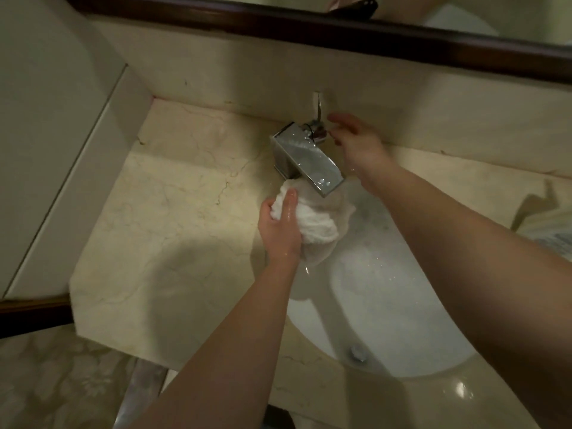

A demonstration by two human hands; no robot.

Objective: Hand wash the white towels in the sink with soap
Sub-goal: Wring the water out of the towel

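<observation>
A wet white towel is bunched up over the back left rim of the white sink, right under the chrome faucet spout. My left hand grips the towel from the left, thumb on top. My right hand is at the faucet handle behind the spout, fingers spread and blurred, fingertips at the lever. Soapy, bubbly water sits in the sink basin.
Cream marble counter surrounds the sink, with a backsplash wall behind. A dark-framed mirror hangs above. A folded pale item lies on the counter at the right edge. The drain shows in the basin.
</observation>
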